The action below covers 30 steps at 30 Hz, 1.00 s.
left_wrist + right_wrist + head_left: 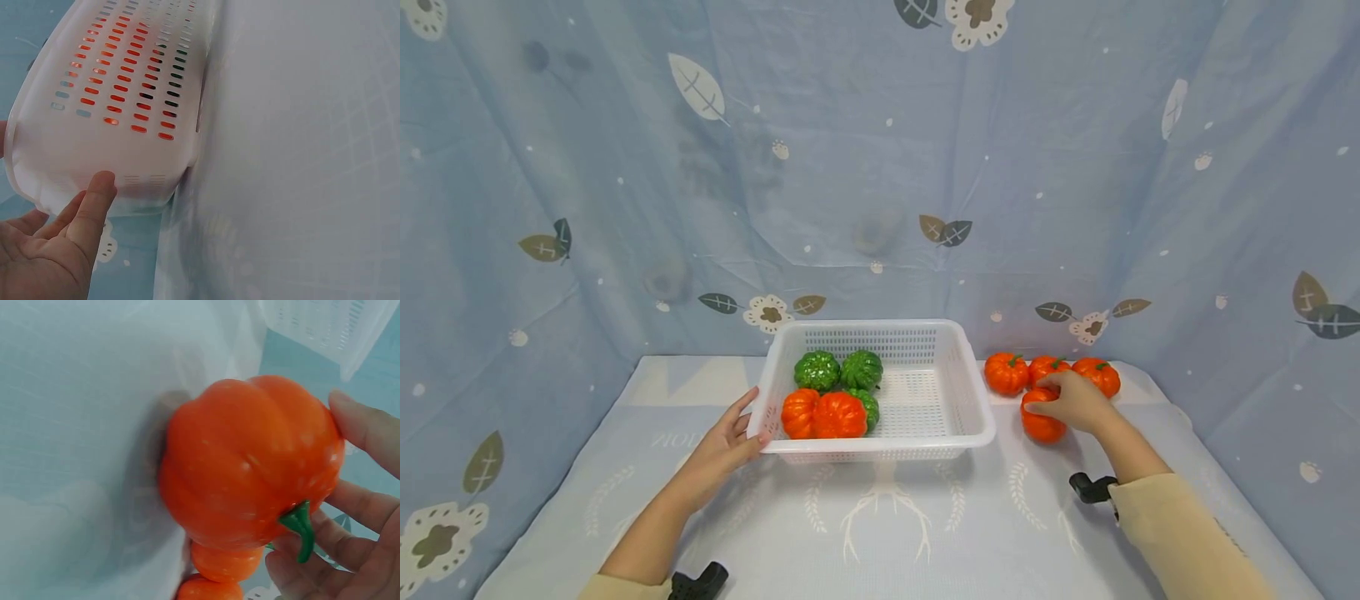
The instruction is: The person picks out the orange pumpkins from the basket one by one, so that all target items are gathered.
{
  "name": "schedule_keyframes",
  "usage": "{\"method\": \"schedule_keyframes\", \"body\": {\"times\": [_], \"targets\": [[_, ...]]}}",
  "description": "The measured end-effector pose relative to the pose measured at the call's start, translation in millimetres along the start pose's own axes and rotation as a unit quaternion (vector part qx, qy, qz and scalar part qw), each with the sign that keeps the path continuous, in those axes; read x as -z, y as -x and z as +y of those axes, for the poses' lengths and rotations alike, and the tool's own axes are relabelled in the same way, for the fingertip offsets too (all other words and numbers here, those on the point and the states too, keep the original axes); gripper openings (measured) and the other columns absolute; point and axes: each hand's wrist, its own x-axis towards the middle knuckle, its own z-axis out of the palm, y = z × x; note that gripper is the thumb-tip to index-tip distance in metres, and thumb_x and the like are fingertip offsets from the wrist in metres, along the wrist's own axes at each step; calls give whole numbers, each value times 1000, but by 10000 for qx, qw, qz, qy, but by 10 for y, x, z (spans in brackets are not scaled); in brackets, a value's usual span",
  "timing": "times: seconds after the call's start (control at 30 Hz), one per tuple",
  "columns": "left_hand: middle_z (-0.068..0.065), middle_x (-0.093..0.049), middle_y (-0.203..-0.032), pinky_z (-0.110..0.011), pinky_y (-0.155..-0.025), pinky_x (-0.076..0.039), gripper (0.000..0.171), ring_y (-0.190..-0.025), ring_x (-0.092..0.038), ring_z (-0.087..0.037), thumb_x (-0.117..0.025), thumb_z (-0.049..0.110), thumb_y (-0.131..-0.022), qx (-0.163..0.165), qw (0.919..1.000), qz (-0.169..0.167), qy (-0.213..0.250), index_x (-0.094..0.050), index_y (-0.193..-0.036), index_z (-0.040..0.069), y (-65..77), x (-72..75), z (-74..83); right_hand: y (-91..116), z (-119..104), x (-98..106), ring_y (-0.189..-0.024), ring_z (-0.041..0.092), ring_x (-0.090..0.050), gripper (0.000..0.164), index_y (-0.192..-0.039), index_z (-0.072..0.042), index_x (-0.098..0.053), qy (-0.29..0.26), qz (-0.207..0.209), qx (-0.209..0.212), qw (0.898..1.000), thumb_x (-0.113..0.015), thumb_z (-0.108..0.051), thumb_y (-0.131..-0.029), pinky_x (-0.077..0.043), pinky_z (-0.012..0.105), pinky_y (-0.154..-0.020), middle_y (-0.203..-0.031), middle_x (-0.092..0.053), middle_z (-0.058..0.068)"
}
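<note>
A white plastic basket (880,446) with slotted walls stands at the middle back of the table. My left hand (726,446) grips its front left corner, thumb at the rim; in the left wrist view the fingers (94,209) touch the outer wall. On the right, my right hand (1075,400) holds a glossy orange pumpkin (250,462) with a green stem, thumb on one side and fingers on the other. Whether this pumpkin touches the table is unclear. Behind it sit three more orange pumpkins (1006,374), one partly hidden by the hand.
Inside the basket's left half lie two orange pumpkins (839,415) in front and three green ones (817,371), one partly covered. A blue patterned curtain (880,167) hangs behind and along both sides of the pale cloth-covered table (820,533).
</note>
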Motion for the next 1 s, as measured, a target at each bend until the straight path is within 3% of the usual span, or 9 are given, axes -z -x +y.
{"method": "schedule_keyframes", "body": {"times": [0.27,0.43,0.8,1.0], "targets": [[-26,-34,-156,-48,-102,-48,88,-131,-49,-40,-65,17,-96,31,9999,13,-94,-8,-162,19,9,-13,24,55,36,-55,-124,50,-46,75,-136,7,-55,-244,-67,192,9995,-86,-32,-79,-39,67,-102,-136,-49,32],[-26,-35,-155,-43,-100,-50,87,-129,-50,-39,-65,16,-96,1,10000,7,-70,-8,-162,19,9,-5,12,77,68,-87,-128,54,-40,79,-140,5,-52,-379,-99,209,9990,-87,-30,-78,-34,70,-104,-142,-38,36],[-26,-34,-155,-42,-100,-51,88,-130,-50,-40,-66,15,-97,-11,10000,7,-52,-7,-162,18,14,-8,8,68,147,-162,-119,47,-52,85,-136,11,-51,-485,109,123,9987,-85,-42,-78,-40,65,-102,-133,-54,32],[-26,-34,-155,-40,-99,-51,88,-131,-49,-40,-65,15,-97,-8,10000,-19,-16,-7,-162,18,12,-9,12,87,153,-189,-108,43,-54,89,-139,8,-46,-688,-56,-122,9975,-84,-46,-79,-50,55,-91,-125,-53,31]]}}
